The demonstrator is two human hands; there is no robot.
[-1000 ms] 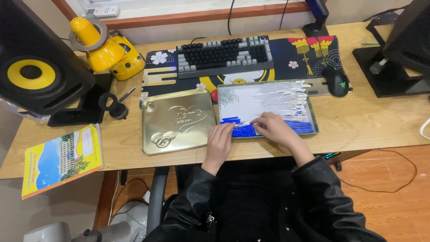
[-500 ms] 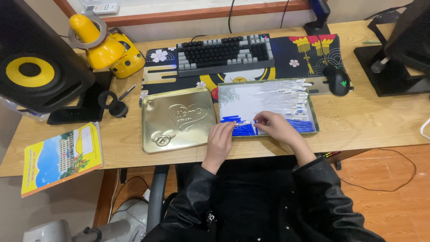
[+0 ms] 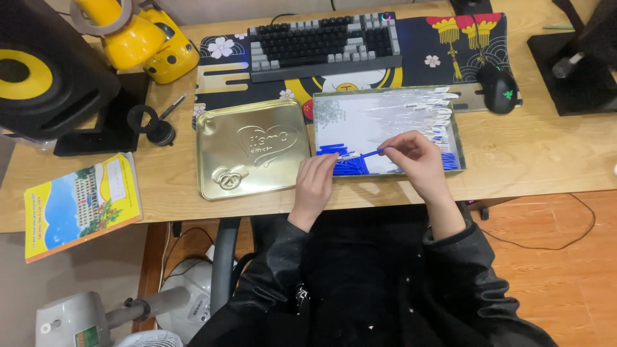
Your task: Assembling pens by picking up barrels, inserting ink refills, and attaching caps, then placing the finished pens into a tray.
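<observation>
An open metal tin (image 3: pixel 319 122) lies on the wooden desk, holding several blue pens and white pen caps. My right hand (image 3: pixel 418 157) pinches one blue pen (image 3: pixel 366 154) by its right end, held level just above the tin's near edge. My left hand (image 3: pixel 316 180) rests at the tin's near left corner, fingertips touching the pen's left end. The tin's gold embossed lid (image 3: pixel 250 154) lies flat just to the left.
Behind the tin sit a keyboard (image 3: pixel 324 42) on a patterned desk mat and a black mouse (image 3: pixel 498 87). A black speaker (image 3: pixel 45 71) and yellow toy (image 3: pixel 148 38) stand far left, a colourful booklet (image 3: pixel 80 202) near left. A monitor stand (image 3: pixel 575 71) is at right.
My right hand has lifted a blue pen from the tin and holds it level. My left hand has moved slightly to meet the pen's left end.
</observation>
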